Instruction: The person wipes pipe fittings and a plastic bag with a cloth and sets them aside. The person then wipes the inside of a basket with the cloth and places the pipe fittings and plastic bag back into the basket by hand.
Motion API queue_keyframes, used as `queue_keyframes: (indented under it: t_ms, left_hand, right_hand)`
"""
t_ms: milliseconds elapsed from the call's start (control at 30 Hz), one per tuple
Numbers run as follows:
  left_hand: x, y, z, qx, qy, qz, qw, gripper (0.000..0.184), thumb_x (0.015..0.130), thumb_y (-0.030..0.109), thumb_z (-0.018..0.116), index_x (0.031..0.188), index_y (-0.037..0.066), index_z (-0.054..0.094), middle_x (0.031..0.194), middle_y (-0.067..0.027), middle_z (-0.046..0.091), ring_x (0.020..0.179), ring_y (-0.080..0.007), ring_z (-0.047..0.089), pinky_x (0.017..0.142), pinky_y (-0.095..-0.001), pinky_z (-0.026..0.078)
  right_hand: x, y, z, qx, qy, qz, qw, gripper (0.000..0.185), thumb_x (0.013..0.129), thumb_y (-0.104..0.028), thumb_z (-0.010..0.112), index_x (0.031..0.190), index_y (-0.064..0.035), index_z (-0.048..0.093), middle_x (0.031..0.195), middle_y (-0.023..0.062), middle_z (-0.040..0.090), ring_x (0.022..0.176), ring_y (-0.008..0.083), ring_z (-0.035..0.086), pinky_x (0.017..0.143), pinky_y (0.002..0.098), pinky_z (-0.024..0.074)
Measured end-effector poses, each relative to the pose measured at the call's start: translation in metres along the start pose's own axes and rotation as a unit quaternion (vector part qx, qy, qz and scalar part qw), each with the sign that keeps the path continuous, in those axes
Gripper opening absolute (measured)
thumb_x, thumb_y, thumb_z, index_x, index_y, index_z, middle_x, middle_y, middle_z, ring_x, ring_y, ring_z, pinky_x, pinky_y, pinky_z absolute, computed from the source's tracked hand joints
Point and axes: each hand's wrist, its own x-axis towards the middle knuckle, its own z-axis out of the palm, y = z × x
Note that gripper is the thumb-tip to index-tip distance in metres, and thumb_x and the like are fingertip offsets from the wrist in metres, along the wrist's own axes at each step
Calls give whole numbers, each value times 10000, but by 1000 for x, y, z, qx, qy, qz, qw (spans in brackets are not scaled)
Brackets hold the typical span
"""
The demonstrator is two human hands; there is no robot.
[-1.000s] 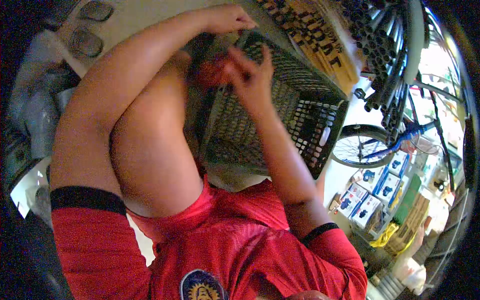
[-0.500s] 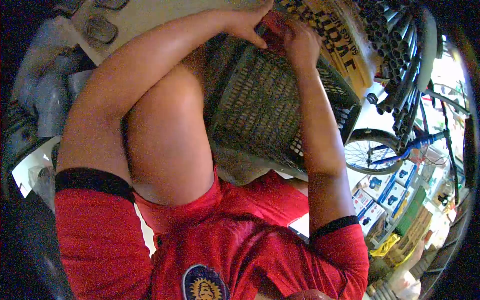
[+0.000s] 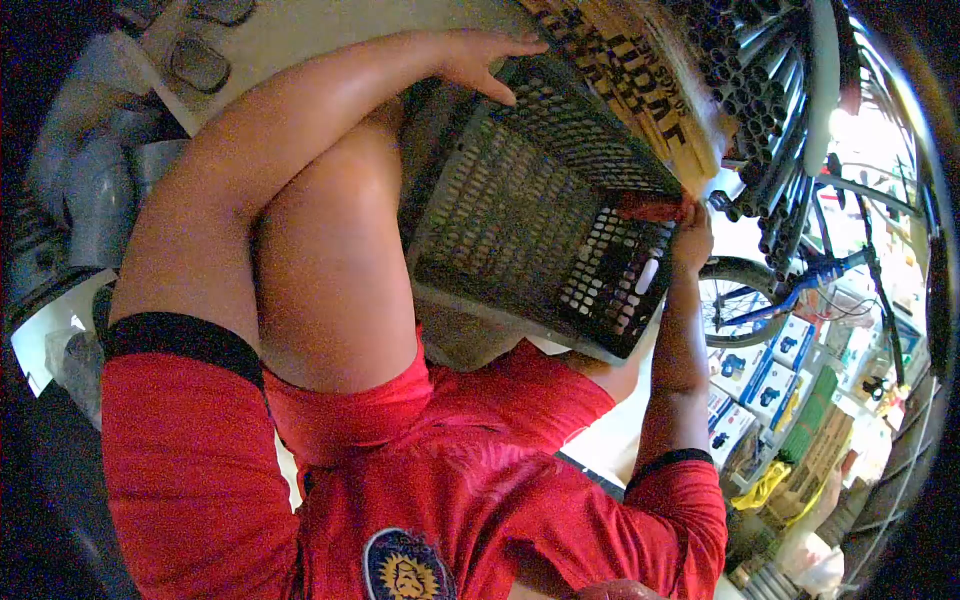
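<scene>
A dark plastic crate [image 3: 500, 200] with slotted walls sits tilted in front of my knees, its open side toward me. My left hand [image 3: 475, 62] is at the crate's far upper edge, thumb and fingers spread; whether it presses on the rim is hard to tell. At the crate's right end, my right hand [image 3: 692, 240] is closed on a red cloth [image 3: 650, 208], which lies against the inside of the slotted end wall near the corner. Part of the cloth is hidden by the fingers.
Beyond the crate lie printed brown sacks [image 3: 640, 90] and a bundle of black pipes [image 3: 765, 100]. To the right are a blue bicycle [image 3: 775, 300], white-and-blue boxes [image 3: 765, 385] and a yellow bag [image 3: 762, 485]. Sandals [image 3: 198, 62] rest on the floor at upper left.
My right hand has moved with the red cloth from the far edge, beside my left hand, down and right to the crate's end wall. My left hand has shifted only slightly.
</scene>
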Motion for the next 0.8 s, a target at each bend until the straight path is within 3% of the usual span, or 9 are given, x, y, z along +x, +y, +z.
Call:
queue_keyframes:
  t_ms: [67,167,200,367,467,567,700,733,800]
  left_hand:
    - [0,2,5,3,24,-1,1000,1029,809,534,791,1620,267,218,1633,-135,328,1489,-355,330,1226,-484,280]
    - [-4,29,-21,-42,-59,-68,995,1056,803,549,797,1622,214,220,1600,-162,382,1459,-364,382,1216,-458,299]
    - [-4,32,-22,-54,-57,-59,995,1055,804,556,793,1620,205,225,1583,-165,406,1447,-362,401,1210,-451,312]
    - [-4,35,-26,-103,-67,-37,992,1056,800,560,796,1614,172,246,1539,-172,470,1422,-341,444,1197,-427,337]
    - [-1,35,-27,-90,-70,-58,992,1061,793,566,800,1612,170,254,1557,-184,439,1442,-352,413,1207,-434,320]
    - [-2,36,-26,23,-69,-88,993,1073,785,585,799,1615,189,247,1617,-192,334,1464,-385,364,1215,-456,302]
    - [-7,-4,0,-4,53,-14,998,969,817,536,781,1607,292,275,1606,-206,344,1478,-393,336,1220,-497,277]
    - [-8,-1,-2,14,50,-18,998,962,822,533,778,1606,290,277,1618,-202,323,1489,-387,316,1228,-492,261]
    - [-7,1,-5,16,41,-21,999,953,830,525,774,1607,291,274,1636,-188,293,1506,-372,289,1239,-483,239]
  right_hand:
    - [-2,17,11,-23,-20,58,998,483,1056,-450,444,1290,-84,657,1172,185,708,1057,392,672,879,470,533]
    - [7,-24,-3,34,-54,90,994,512,1056,-465,417,1265,-76,676,1168,190,712,1048,395,674,887,472,533]
    - [14,21,47,23,87,-16,996,451,1054,-406,450,1190,-68,715,1149,194,715,1050,396,668,899,472,524]
    - [38,-110,56,-5,189,-109,976,313,996,-260,565,1155,-34,713,1125,192,716,1086,400,641,987,475,461]
    - [47,-229,40,119,122,-116,979,307,966,-234,592,1161,-22,698,1108,195,713,1061,418,640,993,503,453]
    - [61,-304,43,199,110,-211,951,328,913,-221,635,1181,-41,688,1100,201,702,1052,418,634,955,517,468]
    - [75,-292,36,220,36,-230,947,376,883,-228,655,1238,-105,670,1123,187,694,1050,410,634,947,522,472]
    - [71,-282,27,112,-16,-227,967,548,871,-278,692,1395,-181,568,1261,158,647,1136,390,616,987,527,461]
    - [56,-255,10,8,-16,-230,973,693,853,-337,722,1485,-225,461,1341,130,598,1194,368,591,1001,534,455]
